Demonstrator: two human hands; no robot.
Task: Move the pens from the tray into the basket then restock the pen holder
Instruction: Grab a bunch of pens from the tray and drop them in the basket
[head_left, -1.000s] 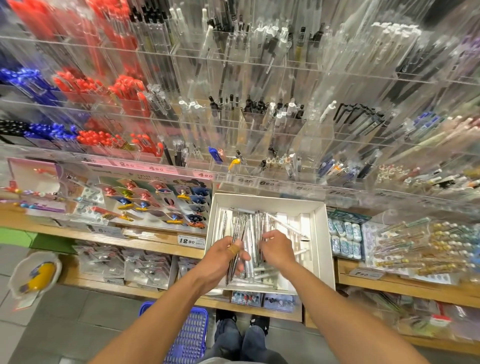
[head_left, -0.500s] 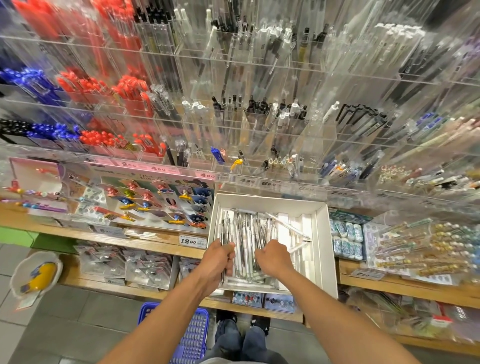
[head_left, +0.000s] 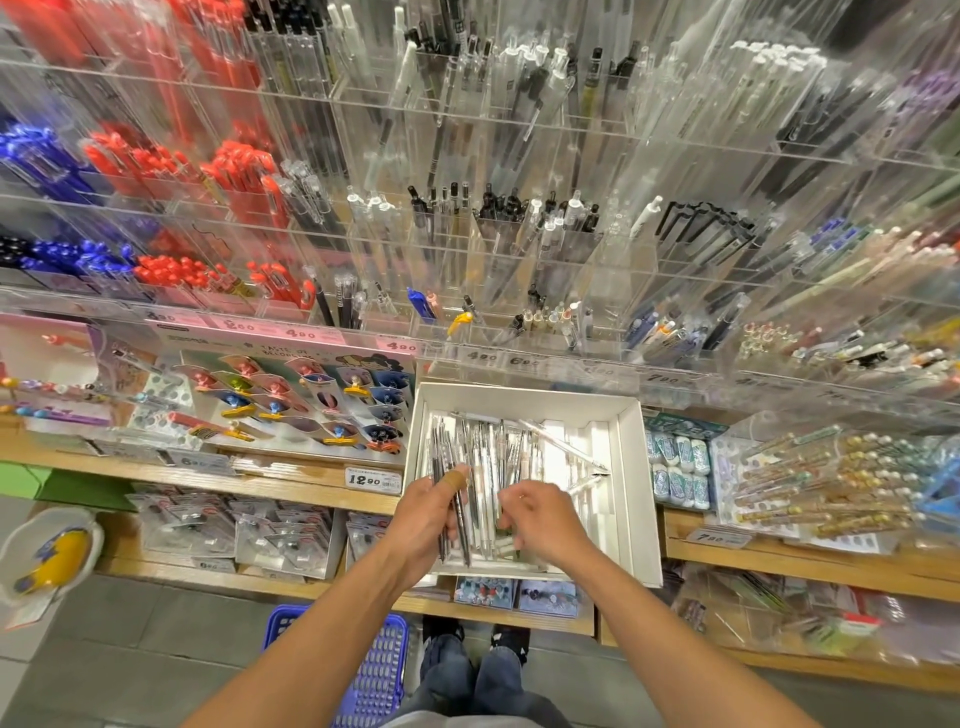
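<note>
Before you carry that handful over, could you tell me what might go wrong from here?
1. The left hand grips several pens in a loose fan; some could slip out on the way down to the basket on the floor.
2. The tray appears to jut past the shelf edge, so pressing on its near side might tip it.

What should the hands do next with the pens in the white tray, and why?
Probably gather a few more: the left hand grips only a small bundle of pens, the right hand has its fingers curled among the loose ones, and many remain in the tray. Then lower the bundle to the blue basket on the floor.
</note>
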